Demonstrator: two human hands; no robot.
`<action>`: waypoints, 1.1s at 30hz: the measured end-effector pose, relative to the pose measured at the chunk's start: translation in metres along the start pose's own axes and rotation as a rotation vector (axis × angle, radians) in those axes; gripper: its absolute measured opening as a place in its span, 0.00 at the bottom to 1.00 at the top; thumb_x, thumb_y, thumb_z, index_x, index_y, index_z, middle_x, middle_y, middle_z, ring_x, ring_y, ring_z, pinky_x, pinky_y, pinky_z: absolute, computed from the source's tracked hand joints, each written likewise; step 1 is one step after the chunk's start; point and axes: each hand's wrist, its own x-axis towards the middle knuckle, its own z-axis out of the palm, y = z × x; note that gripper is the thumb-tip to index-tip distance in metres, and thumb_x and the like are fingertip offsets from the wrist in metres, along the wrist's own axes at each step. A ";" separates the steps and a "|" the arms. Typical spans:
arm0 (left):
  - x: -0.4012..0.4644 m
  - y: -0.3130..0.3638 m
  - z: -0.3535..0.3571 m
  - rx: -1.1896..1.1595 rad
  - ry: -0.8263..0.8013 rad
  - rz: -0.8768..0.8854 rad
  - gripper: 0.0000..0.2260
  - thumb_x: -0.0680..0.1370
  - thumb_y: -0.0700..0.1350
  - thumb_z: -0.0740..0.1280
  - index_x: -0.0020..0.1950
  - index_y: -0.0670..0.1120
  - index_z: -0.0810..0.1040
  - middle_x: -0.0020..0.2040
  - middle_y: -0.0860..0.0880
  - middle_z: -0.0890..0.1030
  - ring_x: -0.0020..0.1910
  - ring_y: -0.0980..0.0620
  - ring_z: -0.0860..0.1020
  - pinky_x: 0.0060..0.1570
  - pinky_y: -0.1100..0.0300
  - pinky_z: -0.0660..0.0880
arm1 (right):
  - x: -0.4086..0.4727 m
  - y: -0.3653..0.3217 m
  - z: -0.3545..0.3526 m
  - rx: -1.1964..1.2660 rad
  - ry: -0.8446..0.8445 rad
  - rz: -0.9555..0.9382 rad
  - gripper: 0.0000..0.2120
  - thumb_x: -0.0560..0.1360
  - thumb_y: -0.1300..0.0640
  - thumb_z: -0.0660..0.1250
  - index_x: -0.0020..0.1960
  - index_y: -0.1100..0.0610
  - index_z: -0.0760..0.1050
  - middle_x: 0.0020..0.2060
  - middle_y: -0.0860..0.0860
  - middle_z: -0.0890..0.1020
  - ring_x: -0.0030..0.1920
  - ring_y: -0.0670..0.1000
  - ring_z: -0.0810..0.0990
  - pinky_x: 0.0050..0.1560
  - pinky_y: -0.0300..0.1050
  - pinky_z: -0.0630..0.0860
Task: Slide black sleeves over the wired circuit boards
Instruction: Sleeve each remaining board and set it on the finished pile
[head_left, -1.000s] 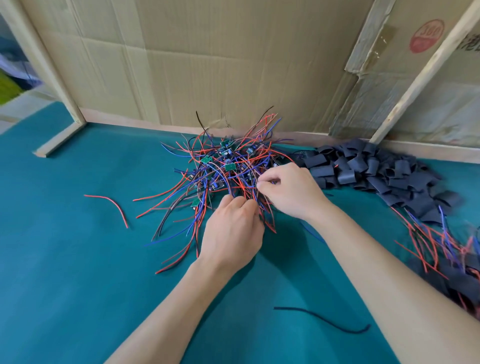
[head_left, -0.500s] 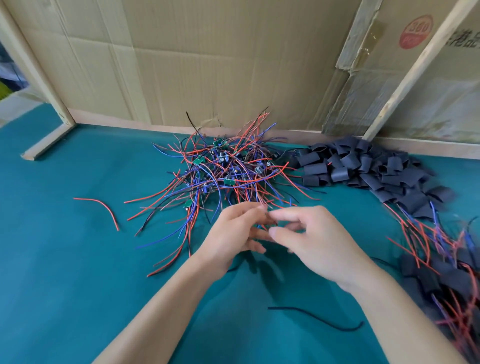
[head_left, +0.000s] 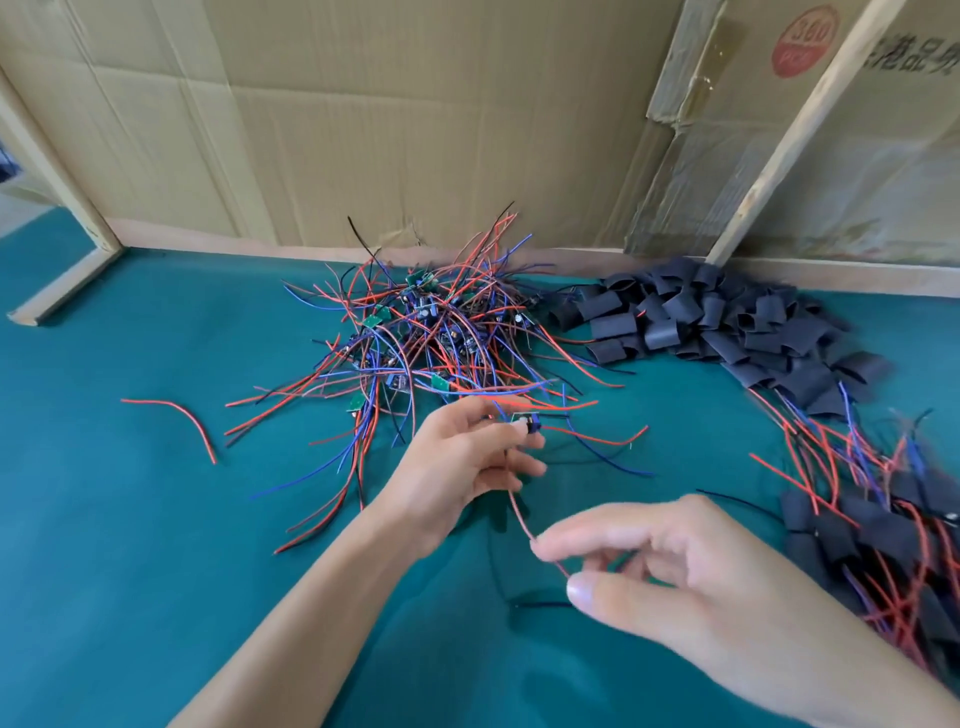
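A tangled pile of small circuit boards with red and blue wires (head_left: 431, 338) lies mid-table. To its right sits a heap of black sleeves (head_left: 727, 322). My left hand (head_left: 457, 467) pinches one small wired circuit board (head_left: 527, 421) just in front of the pile, its red and blue leads trailing right. My right hand (head_left: 670, 577), nearer to me, pinches the end of a red wire (head_left: 519, 514) that runs up to that board. At the right edge lies a heap of boards with black sleeves on them (head_left: 893, 530).
The teal table (head_left: 130, 545) is backed by a cardboard wall (head_left: 389, 114) with wooden battens. A loose red wire (head_left: 176, 415) lies at the left. A loose black wire (head_left: 535, 605) lies near my right hand.
My left hand has lifted one board out of the pile. My right hand has slid back toward me along its red wire, drawing it straight.
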 end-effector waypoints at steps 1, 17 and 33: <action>0.000 0.001 -0.001 0.002 -0.026 0.014 0.09 0.81 0.36 0.65 0.60 0.42 0.78 0.50 0.42 0.85 0.39 0.48 0.84 0.35 0.64 0.78 | 0.001 0.000 0.001 -0.017 -0.033 0.009 0.18 0.68 0.34 0.69 0.57 0.32 0.82 0.47 0.43 0.84 0.38 0.45 0.78 0.49 0.47 0.78; 0.000 0.002 0.001 0.014 -0.012 0.045 0.07 0.71 0.51 0.76 0.46 0.52 0.82 0.36 0.45 0.80 0.28 0.50 0.79 0.25 0.64 0.71 | 0.083 0.002 0.012 0.700 0.634 -0.030 0.04 0.76 0.57 0.73 0.45 0.50 0.87 0.44 0.47 0.87 0.44 0.47 0.82 0.43 0.44 0.75; 0.000 -0.001 0.005 -0.067 -0.129 -0.109 0.20 0.78 0.51 0.67 0.63 0.39 0.78 0.53 0.36 0.85 0.51 0.41 0.86 0.47 0.56 0.82 | 0.020 -0.062 -0.069 0.442 0.318 -0.335 0.08 0.69 0.53 0.78 0.47 0.52 0.87 0.34 0.52 0.85 0.29 0.48 0.81 0.29 0.37 0.75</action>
